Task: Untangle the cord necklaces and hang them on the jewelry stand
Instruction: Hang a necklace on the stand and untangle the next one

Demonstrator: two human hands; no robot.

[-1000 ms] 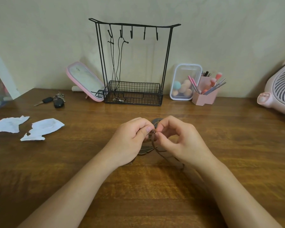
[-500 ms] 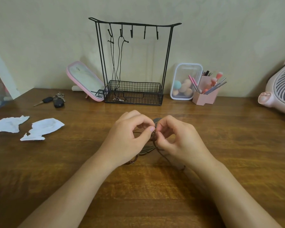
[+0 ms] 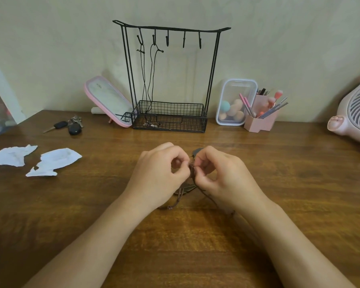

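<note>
The person's left hand (image 3: 160,175) and right hand (image 3: 222,177) meet just above the middle of the wooden bench (image 3: 289,183), knuckles up and fingertips facing one another. Between them is the tangled bundle of brown cord necklaces (image 3: 192,171): the left fingers (image 3: 180,161) and the right fingers (image 3: 203,162) are curled in and pinch the knot from either side, thumb against forefinger. A small metal ring shows at the top of the knot, a grey oval pendant (image 3: 196,151) peeks out behind the right hand, and a leaf-shaped pendant (image 3: 185,187) lies on the bench under the hands, with loose cord ends trailing toward the person. Well behind, against the wall, stands the black wire jewelry stand (image 3: 175,121); two black cord necklaces (image 3: 152,80) hang from its two leftmost hooks, reaching down into the mesh basket. A pink mirror (image 3: 110,100) leans left of the stand, with keys (image 3: 72,125) and torn paper (image 3: 54,161) further left; a clear container (image 3: 235,102), a pink brush holder (image 3: 262,121) and a pink fan (image 3: 353,115) sit to the right.
</note>
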